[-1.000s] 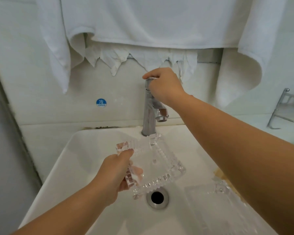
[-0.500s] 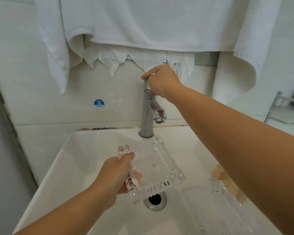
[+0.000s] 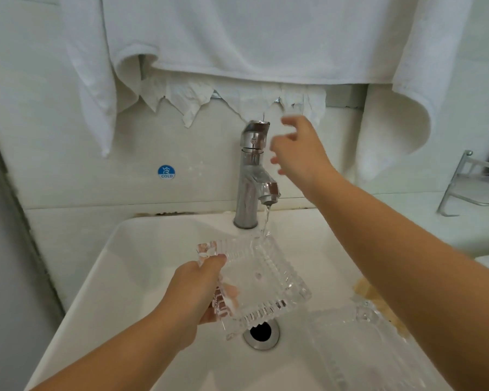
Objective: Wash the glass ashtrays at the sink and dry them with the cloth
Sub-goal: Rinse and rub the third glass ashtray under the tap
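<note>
A square, ribbed glass ashtray (image 3: 261, 280) is held tilted over the white sink (image 3: 141, 249), just above the drain (image 3: 261, 333), with its far corner under the spout of the chrome tap (image 3: 253, 176). A thin stream of water (image 3: 266, 221) falls from the spout onto that far corner. The left hand (image 3: 194, 294) grips the ashtray at its near left edge, thumb lying over the rim and fingers curled beneath, their tips showing through the glass. The right hand (image 3: 299, 152) hangs in the air just to the right of the tap's handle, fingers spread and loosely bent, holding nothing; it is blurred, so whether a fingertip touches the handle cannot be told, though it looks apart. A second ashtray (image 3: 353, 342) lies in the sink to the right of the drain, partly under the right forearm, well clear of either hand. A white towel (image 3: 251, 38) hangs on the wall above the tap, with torn paper (image 3: 192, 100) below its hem. A round blue sticker marked COLD (image 3: 166, 172) sits on the wall left of the tap, and a metal rack (image 3: 474, 184) stands at the far right.
</note>
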Demonstrator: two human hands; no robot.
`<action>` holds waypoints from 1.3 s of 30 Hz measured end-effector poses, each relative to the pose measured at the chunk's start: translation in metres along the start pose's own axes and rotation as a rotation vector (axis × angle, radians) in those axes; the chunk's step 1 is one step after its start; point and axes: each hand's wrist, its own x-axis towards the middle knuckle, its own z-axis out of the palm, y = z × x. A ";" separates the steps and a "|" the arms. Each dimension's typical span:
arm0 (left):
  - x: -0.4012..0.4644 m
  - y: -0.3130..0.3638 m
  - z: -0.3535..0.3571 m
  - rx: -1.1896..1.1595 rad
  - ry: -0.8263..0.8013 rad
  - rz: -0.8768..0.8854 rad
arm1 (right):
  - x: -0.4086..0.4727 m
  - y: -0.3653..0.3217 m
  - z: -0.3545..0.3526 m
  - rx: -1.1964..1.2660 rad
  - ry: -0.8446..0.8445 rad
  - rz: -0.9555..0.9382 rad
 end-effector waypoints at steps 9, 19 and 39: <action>0.003 -0.006 0.002 0.029 0.014 0.010 | -0.072 0.101 0.003 -0.156 -0.622 0.537; 0.007 -0.010 0.003 0.051 0.014 0.055 | -0.078 0.097 0.020 -0.330 -0.437 0.465; 0.006 -0.006 -0.002 0.079 0.021 0.112 | -0.076 0.107 0.024 -0.200 -0.431 0.438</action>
